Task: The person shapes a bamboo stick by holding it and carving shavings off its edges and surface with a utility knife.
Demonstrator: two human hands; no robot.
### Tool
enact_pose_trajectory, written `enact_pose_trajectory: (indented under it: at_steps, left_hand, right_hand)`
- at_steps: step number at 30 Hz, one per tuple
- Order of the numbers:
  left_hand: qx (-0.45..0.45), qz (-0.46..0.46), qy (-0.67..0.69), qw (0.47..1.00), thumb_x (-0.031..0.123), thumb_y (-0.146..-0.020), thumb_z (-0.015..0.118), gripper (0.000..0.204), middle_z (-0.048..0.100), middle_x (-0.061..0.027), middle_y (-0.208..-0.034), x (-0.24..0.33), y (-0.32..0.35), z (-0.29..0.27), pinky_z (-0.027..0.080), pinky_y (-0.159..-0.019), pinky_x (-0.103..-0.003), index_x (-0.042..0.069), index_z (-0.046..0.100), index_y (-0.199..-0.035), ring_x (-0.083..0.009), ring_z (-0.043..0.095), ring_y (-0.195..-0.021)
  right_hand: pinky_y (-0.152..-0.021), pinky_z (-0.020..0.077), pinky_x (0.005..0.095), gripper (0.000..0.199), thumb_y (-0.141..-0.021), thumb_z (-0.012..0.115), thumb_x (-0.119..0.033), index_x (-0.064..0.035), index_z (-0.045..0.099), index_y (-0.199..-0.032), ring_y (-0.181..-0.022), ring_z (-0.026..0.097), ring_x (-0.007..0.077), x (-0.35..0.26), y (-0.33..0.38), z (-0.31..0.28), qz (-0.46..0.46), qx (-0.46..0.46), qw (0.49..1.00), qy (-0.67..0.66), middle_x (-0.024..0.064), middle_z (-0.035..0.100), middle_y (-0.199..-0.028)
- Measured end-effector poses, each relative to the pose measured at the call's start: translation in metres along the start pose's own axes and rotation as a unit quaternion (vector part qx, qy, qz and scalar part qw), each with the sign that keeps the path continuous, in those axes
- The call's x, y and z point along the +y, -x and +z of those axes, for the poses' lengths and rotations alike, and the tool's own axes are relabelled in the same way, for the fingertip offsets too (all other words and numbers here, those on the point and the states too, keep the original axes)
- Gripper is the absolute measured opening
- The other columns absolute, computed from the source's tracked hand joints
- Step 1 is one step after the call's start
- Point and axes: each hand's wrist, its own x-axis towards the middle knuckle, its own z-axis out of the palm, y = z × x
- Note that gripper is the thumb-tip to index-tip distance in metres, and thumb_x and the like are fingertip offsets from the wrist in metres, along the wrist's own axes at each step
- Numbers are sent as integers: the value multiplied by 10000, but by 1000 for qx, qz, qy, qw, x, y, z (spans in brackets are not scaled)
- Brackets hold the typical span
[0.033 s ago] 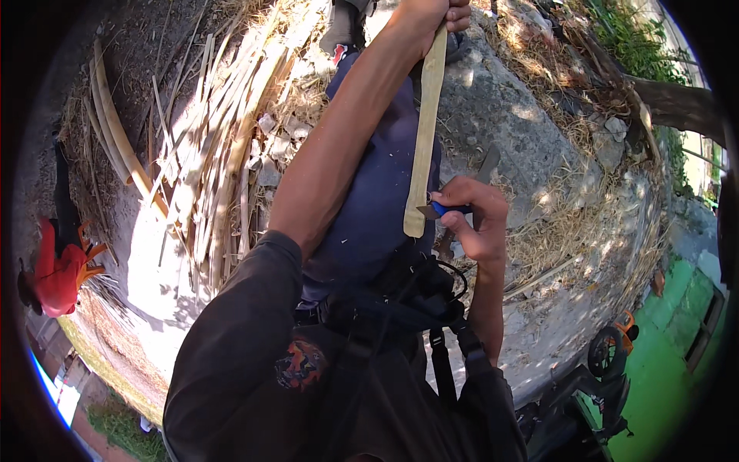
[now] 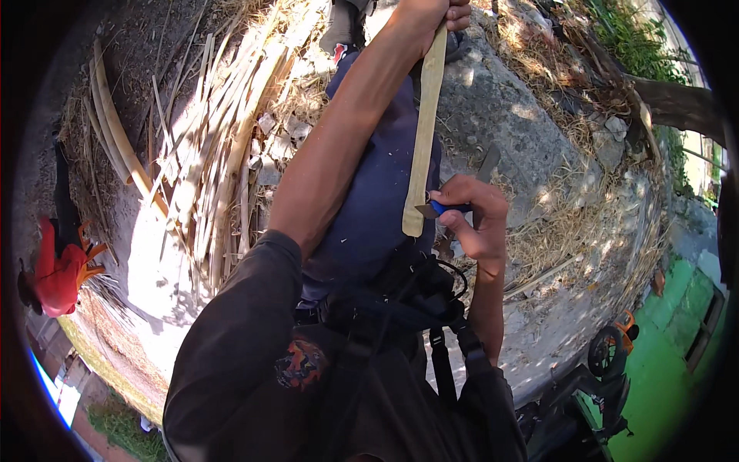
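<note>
A long, flat, pale bamboo strip (image 2: 426, 138) runs lengthwise over my dark blue trouser leg. At its far end, near the top of the view, my left hand (image 2: 435, 13) is closed around it, arm stretched out. My right hand (image 2: 481, 219) pinches a small knife (image 2: 446, 208) with a blue handle between thumb and fingers. The short blade lies against the strip's right edge, close to its near end. Small pale shavings dot my trousers. Part of the knife's handle is hidden by my fingers.
Many split bamboo strips (image 2: 223, 162) lie heaped on the left. A large grey rock (image 2: 516, 115) is at the right, with a grey blade-like piece (image 2: 488, 163) by it. A person in red (image 2: 60, 266) is at far left; a motorcycle (image 2: 593, 385) stands lower right.
</note>
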Motion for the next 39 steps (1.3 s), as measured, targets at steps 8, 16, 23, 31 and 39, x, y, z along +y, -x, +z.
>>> enact_pose_trajectory:
  at_steps: [8, 16, 23, 31, 39]
  left_hand:
    - [-24, 13, -26, 999, 278, -1111, 362, 299, 359, 39, -619, -2, -3, 1, 297, -369, -263, 130, 395, -853, -92, 333, -438]
    - [-66, 21, -16, 997, 316, -1124, 360, 321, 342, 48, -592, -1, -3, -2, 297, -364, -258, 143, 402, -857, -86, 333, -429]
    - [-52, -25, 18, 998, 316, -1123, 356, 292, 345, 42, -609, 4, -12, -13, 299, -371, -262, 145, 398, -891, -87, 325, -434]
    - [-10, -44, 7, 999, 318, -1119, 382, 279, 349, 37, -639, -9, 9, 8, 325, -404, -268, 111, 395, -932, -94, 343, -460]
    - [58, 5, -78, 995, 319, -1117, 398, 300, 411, 26, -672, -2, 12, 0, 362, -439, -283, 91, 432, -924, -96, 380, -494]
  right_hand:
    - [-675, 537, 321, 289, -779, 883, -167, 22, 729, -935, -741, 707, 236, 6, 3, 15, -38, 61, 997, 23, 126, 735, -844]
    - [-638, 525, 306, 285, -778, 884, -143, 5, 724, -962, -713, 685, 216, 3, -2, 28, -55, 99, 992, 50, 117, 708, -828]
    - [-632, 519, 297, 265, -792, 873, -95, 5, 723, -987, -706, 677, 212, 9, 5, 37, -59, 152, 984, 74, 107, 696, -837]
    - [-739, 515, 308, 283, -868, 838, -165, 38, 682, -989, -822, 667, 206, 22, -2, 33, -33, 244, 962, -122, 152, 699, -899]
    - [-720, 548, 323, 258, -804, 837, -120, 42, 722, -968, -786, 700, 234, 16, 14, 12, -2, 48, 998, -39, 144, 720, -865]
